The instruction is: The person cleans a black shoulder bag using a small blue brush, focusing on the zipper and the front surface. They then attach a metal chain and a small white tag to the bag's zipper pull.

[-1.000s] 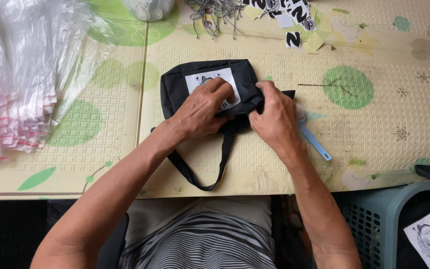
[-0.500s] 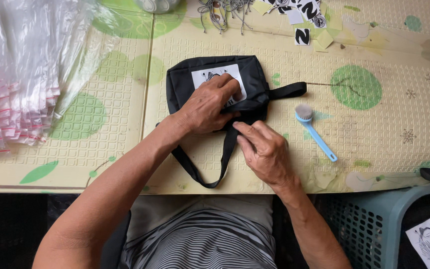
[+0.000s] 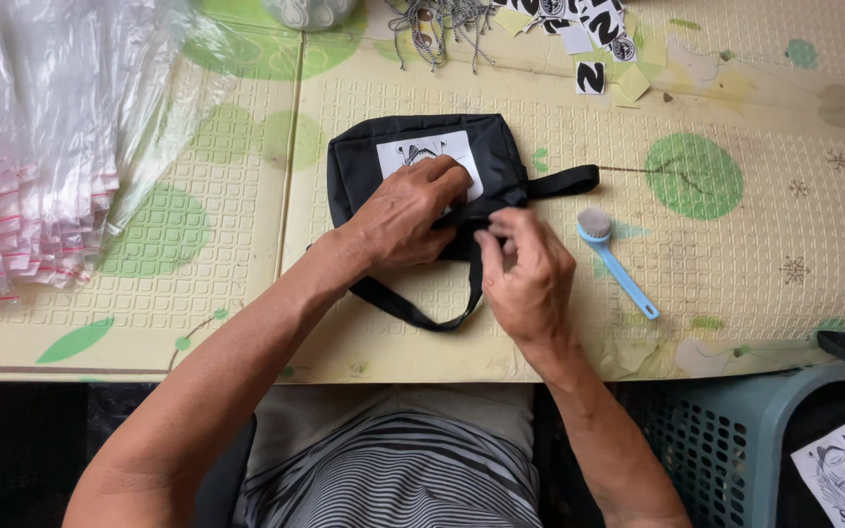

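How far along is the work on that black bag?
Done: the black bag lies flat on the mat, white label up. In hand: the left hand presses it down while the right hand pinches its strap. Left: the strap loop lies loose, and the clear bags sit untouched.

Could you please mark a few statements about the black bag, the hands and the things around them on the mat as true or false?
1. The left hand presses down on the black bag. True.
2. The right hand holds the blue brush. False: the brush lies on the mat beside that hand, which pinches the bag's strap.
3. A stack of clear plastic bags lies at the left side of the mat. True.
4. The bag bears a red patch. False: its patch is white with a dark drawing.
5. A teal basket stands below the mat's edge, at the lower right. True.
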